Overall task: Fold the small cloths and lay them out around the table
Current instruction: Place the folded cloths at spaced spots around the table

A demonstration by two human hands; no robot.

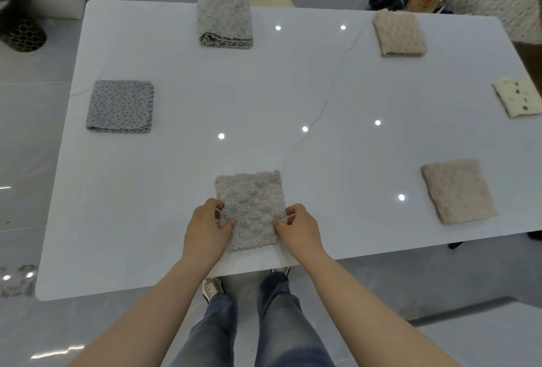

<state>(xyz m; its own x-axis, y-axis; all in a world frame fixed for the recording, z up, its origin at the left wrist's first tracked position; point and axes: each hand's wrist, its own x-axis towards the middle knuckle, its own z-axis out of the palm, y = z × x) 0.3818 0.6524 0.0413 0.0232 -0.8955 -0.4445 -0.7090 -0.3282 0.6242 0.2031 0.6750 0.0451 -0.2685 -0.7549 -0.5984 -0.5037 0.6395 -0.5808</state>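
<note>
since six folded cloths already sit around the white table (176,176), the job looks nearly finished: a grey one (225,22) and a beige one (399,33) at the top, a dotted grey one (120,106) at left, a cream one (519,96) and a tan one (457,190) at right. the last, a bumpy grey cloth (251,205), lies folded square at lower centre, near the edge. the left hand (205,229) and the right hand (299,227) pinch its side edges, probably squaring it up

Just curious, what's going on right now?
Left hand and right hand pinch the grey cloth at the near table edge. Five cloths placed. Nothing blocking.
</note>
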